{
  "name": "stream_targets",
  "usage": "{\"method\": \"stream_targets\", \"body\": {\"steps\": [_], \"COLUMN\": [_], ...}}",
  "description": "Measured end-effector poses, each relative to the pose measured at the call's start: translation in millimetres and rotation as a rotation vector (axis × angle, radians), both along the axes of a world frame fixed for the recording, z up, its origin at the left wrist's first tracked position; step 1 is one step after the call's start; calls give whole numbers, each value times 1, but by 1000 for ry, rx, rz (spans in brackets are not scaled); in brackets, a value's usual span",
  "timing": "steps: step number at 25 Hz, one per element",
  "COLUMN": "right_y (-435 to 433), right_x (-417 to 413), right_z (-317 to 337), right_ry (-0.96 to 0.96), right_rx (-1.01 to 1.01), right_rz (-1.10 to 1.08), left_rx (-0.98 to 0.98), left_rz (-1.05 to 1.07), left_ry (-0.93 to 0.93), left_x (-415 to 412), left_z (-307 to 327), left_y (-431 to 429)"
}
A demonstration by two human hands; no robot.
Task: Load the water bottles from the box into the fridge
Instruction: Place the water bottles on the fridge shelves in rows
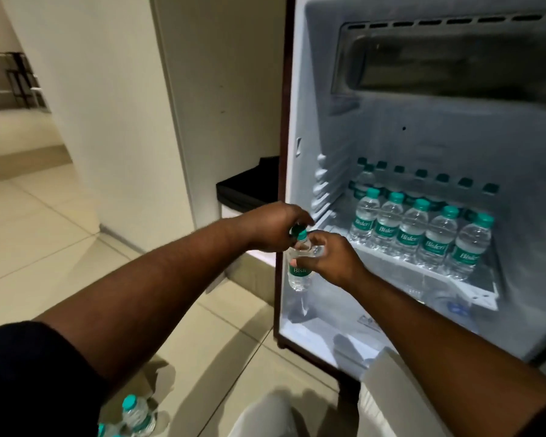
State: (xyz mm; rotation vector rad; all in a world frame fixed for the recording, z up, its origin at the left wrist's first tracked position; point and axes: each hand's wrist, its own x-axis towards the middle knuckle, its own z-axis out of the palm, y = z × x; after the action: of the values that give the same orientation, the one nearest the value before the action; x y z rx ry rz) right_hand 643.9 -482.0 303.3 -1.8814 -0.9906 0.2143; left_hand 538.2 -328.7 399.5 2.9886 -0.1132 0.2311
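Observation:
A small clear water bottle [299,272] with a green cap and green label hangs upright in front of the open fridge [391,127], by its left edge. My left hand [271,228] grips it at the cap from above. My right hand [331,257] pinches its shoulder just below the cap. Inside, on the fridge shelf [473,285], several identical bottles [416,234] stand in rows, a front row and more behind. At the bottom left of the view, more bottles [137,414] stand low down; the box itself is not visible.
A cream wall panel [218,105] stands left of the fridge, with a black bin [249,187] at its foot. Pale floor tiles [38,234] stretch to the left. My light trouser knee [265,414] is at the bottom centre. A freezer compartment [454,64] fills the fridge top.

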Motion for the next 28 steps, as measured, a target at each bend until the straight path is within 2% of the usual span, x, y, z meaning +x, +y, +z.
{"method": "stream_targets", "body": {"steps": [4, 10, 16, 20, 28], "right_y": [-23, -37, -22, -10, -16], "right_x": [36, 92, 160, 203, 282], "right_z": [34, 85, 132, 149, 142], "right_ry": [10, 11, 49, -17, -154], "right_rx": [84, 221, 371, 311, 13], "right_rz": [-136, -293, -366, -456, -550], "left_rx": [-103, 77, 103, 88, 64], "left_rz": [28, 30, 27, 45, 88], "left_ry": [-66, 95, 145, 191, 191], "left_x": [43, 101, 151, 177, 214], "left_z": [13, -3, -14, -20, -35], "left_y": [4, 6, 6, 7, 15]}}
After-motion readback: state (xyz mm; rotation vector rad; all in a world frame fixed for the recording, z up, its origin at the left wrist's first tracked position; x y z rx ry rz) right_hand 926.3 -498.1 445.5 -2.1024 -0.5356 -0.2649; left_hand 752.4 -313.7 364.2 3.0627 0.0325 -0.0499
